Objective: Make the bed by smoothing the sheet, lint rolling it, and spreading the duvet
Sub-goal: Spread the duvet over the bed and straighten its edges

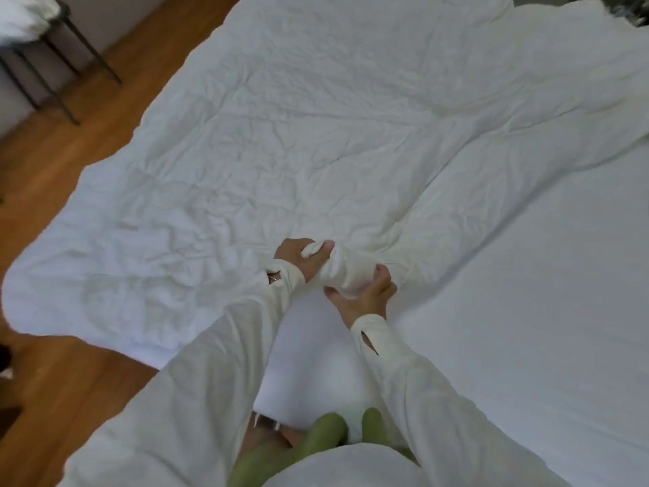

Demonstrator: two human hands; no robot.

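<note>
Both sleeved arms reach from the bed's near edge; left hand (298, 256) and right hand (368, 293) clench their fingers round a bunched duvet (281, 135) corner, above the smooth sheet (526, 311); an uneven tug could leave the duvet lying crooked, sliding off the bed's left edge toward the floor (52, 163)

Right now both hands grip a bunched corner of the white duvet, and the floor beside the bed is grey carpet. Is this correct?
Not quite. The floor is brown wood, not grey carpet, as the head view shows. The rest holds: the left hand and right hand both grip a bunched corner of the white duvet.
</note>
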